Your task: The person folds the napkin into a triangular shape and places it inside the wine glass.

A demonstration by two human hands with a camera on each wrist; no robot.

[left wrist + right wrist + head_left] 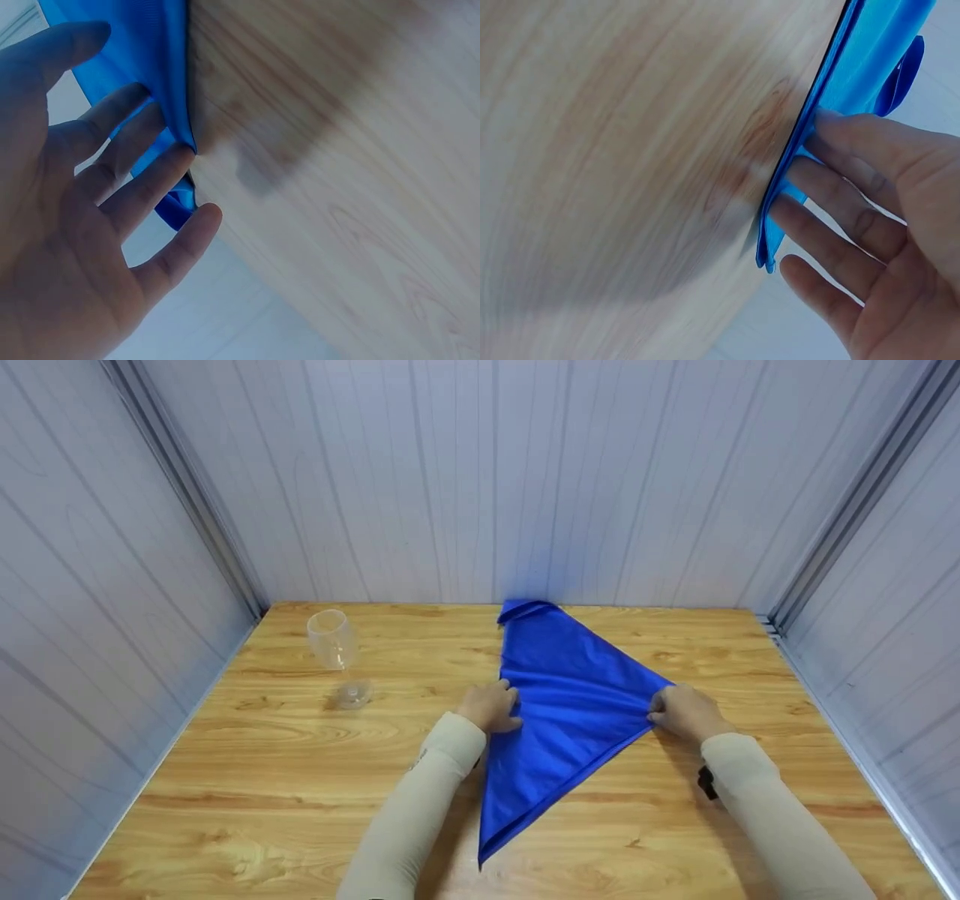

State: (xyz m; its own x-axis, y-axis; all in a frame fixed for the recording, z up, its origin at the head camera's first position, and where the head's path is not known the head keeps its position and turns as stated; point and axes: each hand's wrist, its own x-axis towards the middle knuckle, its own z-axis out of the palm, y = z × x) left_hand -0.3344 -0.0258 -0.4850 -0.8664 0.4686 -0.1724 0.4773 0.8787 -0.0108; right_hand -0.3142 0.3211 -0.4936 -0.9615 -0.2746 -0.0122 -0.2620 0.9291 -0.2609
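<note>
A blue cloth (566, 697), folded into a rough triangle, lies on the wooden table, its near point towards me and a folded-over flap at the far tip. My left hand (491, 706) rests at the cloth's left edge; in the left wrist view its fingers (154, 184) are spread and loosely bent against the cloth, thumb apart. At the right corner, my right hand (686, 712) pinches the edge, thumb and index tips close together on the cloth (847, 75) in the right wrist view. Shallow creases run across the cloth between both hands.
A clear stemmed glass (332, 641) stands upright at the back left of the wooden table (262, 780). A white panelled wall (450, 487) rises behind the table, with side walls left and right. The cloth's far tip reaches the table's back edge.
</note>
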